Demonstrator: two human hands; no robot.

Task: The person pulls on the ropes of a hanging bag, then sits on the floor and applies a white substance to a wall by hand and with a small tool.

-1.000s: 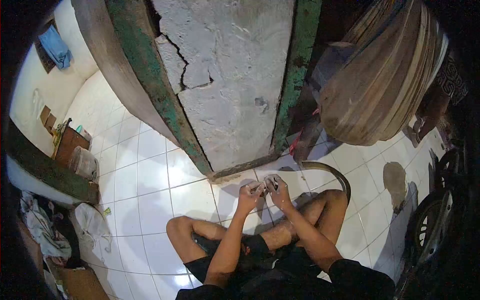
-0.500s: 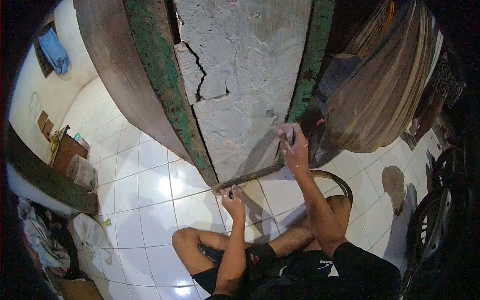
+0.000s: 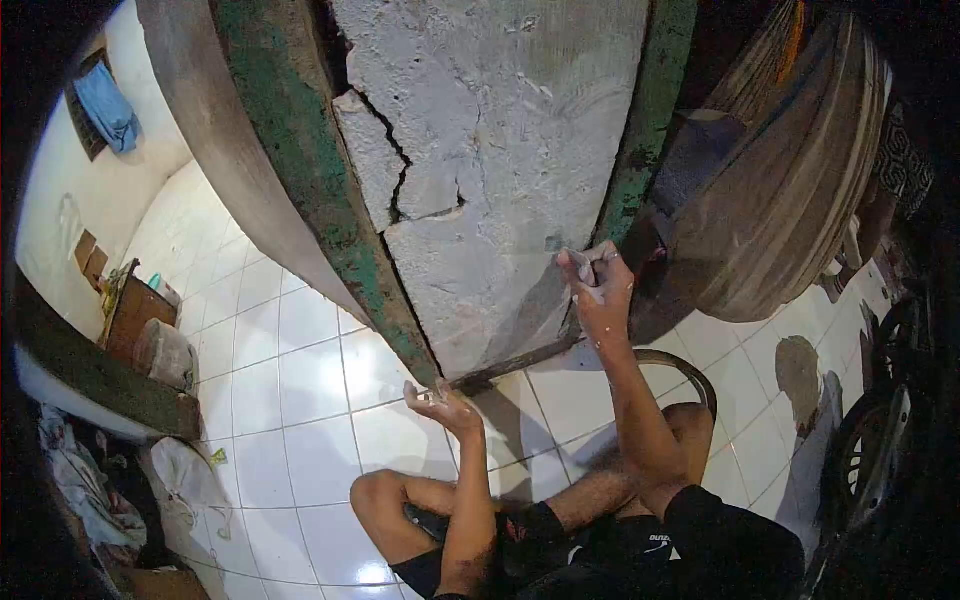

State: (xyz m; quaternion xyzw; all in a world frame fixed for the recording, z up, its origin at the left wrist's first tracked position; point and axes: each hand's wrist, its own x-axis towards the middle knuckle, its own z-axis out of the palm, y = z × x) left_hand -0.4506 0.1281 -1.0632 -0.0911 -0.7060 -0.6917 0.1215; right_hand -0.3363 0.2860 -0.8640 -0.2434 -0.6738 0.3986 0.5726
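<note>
A cracked, whitish plaster wall panel (image 3: 500, 180) stands in front of me between green-painted, worn wooden posts, the left post (image 3: 310, 180) and the right post (image 3: 645, 150). A dark jagged crack (image 3: 402, 165) runs down its left part. Low at the panel's right edge, my right hand (image 3: 605, 295) is closed, its fingers curled and white-smeared; whatever is in them, if anything, I cannot make out. My left hand (image 3: 447, 408) is open near the foot of the left post, fingers apart and whitish, holding nothing visible.
White floor tiles (image 3: 310, 440) surround my crossed legs. A dark curved hoop or tyre (image 3: 690, 370) lies behind my right forearm. To the right hang a striped cloth hammock (image 3: 775, 210) and, lower, a motorbike wheel (image 3: 860, 450). A clear plastic tub (image 3: 165, 350) stands at left.
My left hand has opened from a closed grip and moved slightly left. My right hand stays closed by the panel's right edge. The view has shifted a little.
</note>
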